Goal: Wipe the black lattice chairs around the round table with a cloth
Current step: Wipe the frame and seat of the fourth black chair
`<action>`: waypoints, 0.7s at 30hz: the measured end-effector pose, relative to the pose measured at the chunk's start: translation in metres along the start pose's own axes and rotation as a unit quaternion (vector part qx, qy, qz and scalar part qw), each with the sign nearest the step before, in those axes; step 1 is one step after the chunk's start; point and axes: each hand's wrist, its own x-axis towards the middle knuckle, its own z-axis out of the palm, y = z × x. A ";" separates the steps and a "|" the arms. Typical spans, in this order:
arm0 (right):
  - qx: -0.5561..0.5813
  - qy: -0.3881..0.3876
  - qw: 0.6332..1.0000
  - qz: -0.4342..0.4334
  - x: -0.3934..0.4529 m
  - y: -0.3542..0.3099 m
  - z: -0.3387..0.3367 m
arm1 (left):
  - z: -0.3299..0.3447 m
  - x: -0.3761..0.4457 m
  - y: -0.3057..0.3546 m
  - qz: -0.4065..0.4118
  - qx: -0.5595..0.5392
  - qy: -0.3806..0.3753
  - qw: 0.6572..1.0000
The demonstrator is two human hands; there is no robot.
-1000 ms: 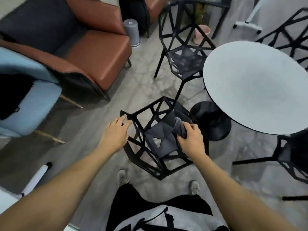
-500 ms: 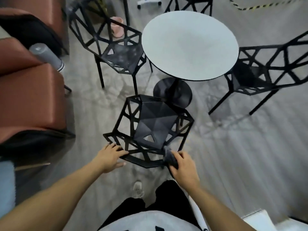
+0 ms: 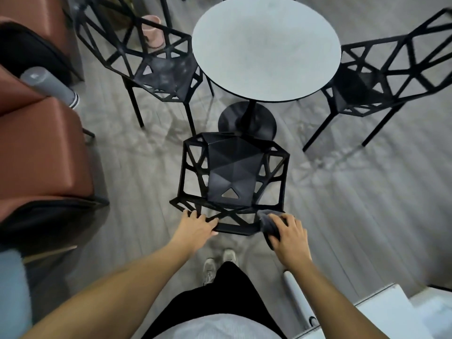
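- Black lattice chair (image 3: pixel 231 177), the nearest of three, stands on the grey floor (image 3: pixel 367 204) at 6 o'clock from the round tabletop (image 3: pixel 265 48), its back rail toward the person.
- The cloth (image 3: pixel 267 223) (dark grey, bunched) lies against the right end of that back rail, under the right hand (image 3: pixel 289 237).
- Right hand fingers are curled over the cloth, grasping it and pressing it to the rail.
- The left hand (image 3: pixel 195 227) rests on the left part of the same rail, fingers bent over its edge, gripping it.
- A second lattice chair (image 3: pixel 156 69) stands at 9 o'clock from the tabletop, its seat just beside the rim; a third (image 3: pixel 381 77) stands at 3 o'clock.
- The table's black round base (image 3: pixel 247 119) sits just beyond the near chair's seat front.
- A brown armchair (image 3: pixel 41 148) fills the left side, with a grey cylinder (image 3: pixel 49 86) next to it.
- A pink bin (image 3: pixel 152 30) stands behind the 9 o'clock chair.
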 end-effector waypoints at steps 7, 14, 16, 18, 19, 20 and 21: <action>0.008 -0.020 0.999 0.034 0.011 0.000 -0.012 | -0.024 0.006 -0.001 0.000 -0.043 -0.043 0.998; 0.062 0.020 0.997 0.051 0.044 -0.035 -0.028 | -0.057 0.000 -0.032 -0.060 -0.155 0.154 0.974; 0.071 0.029 0.997 0.028 0.062 -0.052 -0.036 | -0.065 -0.005 -0.046 -0.084 -0.153 0.210 0.962; 0.077 0.045 0.996 0.005 0.081 -0.071 -0.045 | -0.072 -0.010 -0.062 -0.104 -0.159 0.247 0.950; 0.085 0.055 0.995 -0.008 0.089 -0.083 -0.050 | -0.075 -0.013 -0.070 -0.113 -0.164 0.260 0.945; 0.095 0.063 0.993 -0.023 0.099 -0.095 -0.054 | -0.079 -0.016 -0.079 -0.122 -0.166 0.272 0.940; 0.103 0.068 0.992 -0.039 0.108 -0.109 -0.058 | -0.083 -0.019 -0.088 -0.130 -0.166 0.280 0.936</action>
